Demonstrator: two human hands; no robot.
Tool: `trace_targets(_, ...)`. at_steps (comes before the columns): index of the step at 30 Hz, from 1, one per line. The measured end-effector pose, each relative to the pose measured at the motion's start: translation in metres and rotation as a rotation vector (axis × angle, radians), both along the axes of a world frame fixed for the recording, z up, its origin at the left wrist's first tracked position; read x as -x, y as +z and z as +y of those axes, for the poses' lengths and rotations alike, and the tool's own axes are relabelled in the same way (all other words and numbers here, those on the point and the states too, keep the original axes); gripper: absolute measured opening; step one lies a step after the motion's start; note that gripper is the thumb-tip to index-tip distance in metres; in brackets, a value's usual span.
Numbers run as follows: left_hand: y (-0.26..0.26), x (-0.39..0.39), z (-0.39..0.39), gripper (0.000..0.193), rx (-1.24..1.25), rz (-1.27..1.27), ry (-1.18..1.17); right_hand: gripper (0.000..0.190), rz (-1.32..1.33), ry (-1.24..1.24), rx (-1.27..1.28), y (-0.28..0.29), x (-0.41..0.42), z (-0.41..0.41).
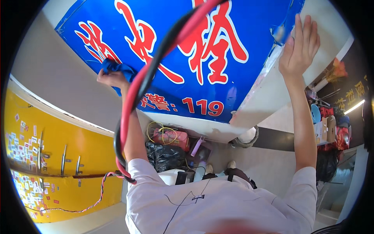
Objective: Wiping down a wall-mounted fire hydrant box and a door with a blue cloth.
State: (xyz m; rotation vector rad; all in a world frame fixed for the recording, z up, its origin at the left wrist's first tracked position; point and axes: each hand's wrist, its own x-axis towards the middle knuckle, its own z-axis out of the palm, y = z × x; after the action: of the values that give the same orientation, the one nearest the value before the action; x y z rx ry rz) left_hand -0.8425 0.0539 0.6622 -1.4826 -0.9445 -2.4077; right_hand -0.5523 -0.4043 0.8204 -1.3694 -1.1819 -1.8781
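A large blue sign panel [175,96] with red, white-edged writing covers the surface in front of me. My left hand [112,78] grips a crumpled blue cloth [121,70] against the lower left part of the panel. Empty, with fingers extended, my right hand [298,55] rests flat by the panel's right edge, over the pale wall surface [327,35]. Beside its thumb the panel's edge is torn and wrinkled [279,33]. Peeled strips show white further down that edge.
A thick twisted red-and-black cable [146,76] crosses the view close to the camera. Below the panel lie a black plastic bag [166,156], a red box [175,139] and a purple bottle [197,147]. Yellow doors [93,146] with metal handles stand left; a cardboard box [325,130] sits right.
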Motion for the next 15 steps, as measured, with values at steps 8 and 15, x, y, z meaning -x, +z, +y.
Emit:
trace_targets(8,0.038,-0.11,-0.19,0.043,-0.618,0.588,-0.456,0.046,0.076,-0.081,0.026,0.001,0.007,-0.011)
trace_targets(15,0.018,-0.142,-0.281,0.031,-0.813,0.992,-0.659,0.046,0.132,-0.068,0.061,0.003,0.009,-0.025)
